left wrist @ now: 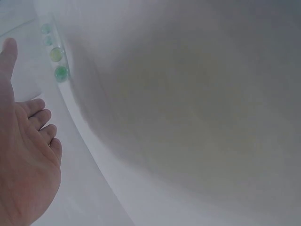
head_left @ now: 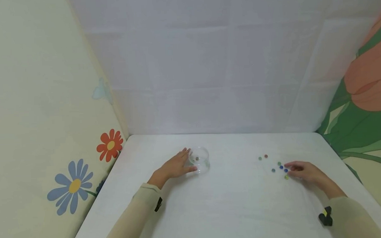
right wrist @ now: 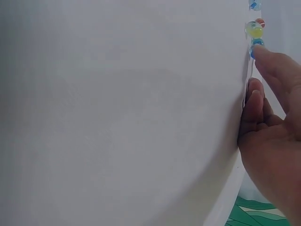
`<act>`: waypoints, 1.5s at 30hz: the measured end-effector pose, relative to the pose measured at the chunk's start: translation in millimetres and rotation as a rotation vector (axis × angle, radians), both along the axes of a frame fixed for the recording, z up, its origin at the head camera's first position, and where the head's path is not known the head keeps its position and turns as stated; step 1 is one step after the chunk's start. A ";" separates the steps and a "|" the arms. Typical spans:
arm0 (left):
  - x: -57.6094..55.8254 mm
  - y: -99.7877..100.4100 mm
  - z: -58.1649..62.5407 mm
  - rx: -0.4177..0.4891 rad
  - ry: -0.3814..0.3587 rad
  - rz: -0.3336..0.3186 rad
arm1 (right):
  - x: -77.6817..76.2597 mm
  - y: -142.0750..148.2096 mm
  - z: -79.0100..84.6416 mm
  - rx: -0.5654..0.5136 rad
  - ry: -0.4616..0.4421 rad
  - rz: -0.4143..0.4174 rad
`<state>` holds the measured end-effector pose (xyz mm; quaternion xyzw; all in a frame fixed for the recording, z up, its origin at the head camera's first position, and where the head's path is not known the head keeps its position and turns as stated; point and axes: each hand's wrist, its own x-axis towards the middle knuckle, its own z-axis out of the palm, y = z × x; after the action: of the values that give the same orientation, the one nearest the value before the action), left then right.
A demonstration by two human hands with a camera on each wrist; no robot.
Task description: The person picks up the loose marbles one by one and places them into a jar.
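A clear round container [head_left: 203, 152] stands left of the middle of the table, with several marbles inside. In the left wrist view a green marble [left wrist: 61, 73] and a yellowish marble [left wrist: 56, 54] show through its wall. My left hand [head_left: 176, 165] lies along the container's left side, fingers and thumb extended and spread around it. To the right, loose marbles lie in a cluster. My right hand [head_left: 307, 171] is beside them, thumb and index finger parted on either side of a dark blue marble [head_left: 285, 170]. Whether that marble is pinched is unclear.
A yellow-green marble [head_left: 286, 177], a grey-blue marble [head_left: 273, 170], and a green marble [head_left: 279, 163] lie near the right hand. Farther left are a red marble [head_left: 266, 156] and a pale green marble [head_left: 260, 158]. A white cloth covers the table [head_left: 231, 201]; patterned walls flank it.
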<state>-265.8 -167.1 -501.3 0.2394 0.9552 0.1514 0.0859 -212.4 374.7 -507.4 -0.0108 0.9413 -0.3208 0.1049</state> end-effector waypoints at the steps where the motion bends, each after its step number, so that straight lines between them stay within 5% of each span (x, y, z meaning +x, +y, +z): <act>1: 0.0 0.0 -0.1 0.000 0.001 0.000 | -0.2 -0.2 -0.3 -0.001 -0.002 -0.001; 29: -0.4 -0.8 -1.4 0.000 0.015 0.003 | -1.8 -2.4 -3.2 0.053 0.014 -0.011; 45: -2.9 -1.5 -3.2 0.007 0.011 -0.005 | -2.3 -5.8 5.3 -0.075 0.006 -0.079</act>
<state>-268.7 -168.6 -504.6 0.2429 0.9545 0.1534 0.0800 -214.7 368.9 -502.2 0.0215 0.9285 -0.3597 0.0890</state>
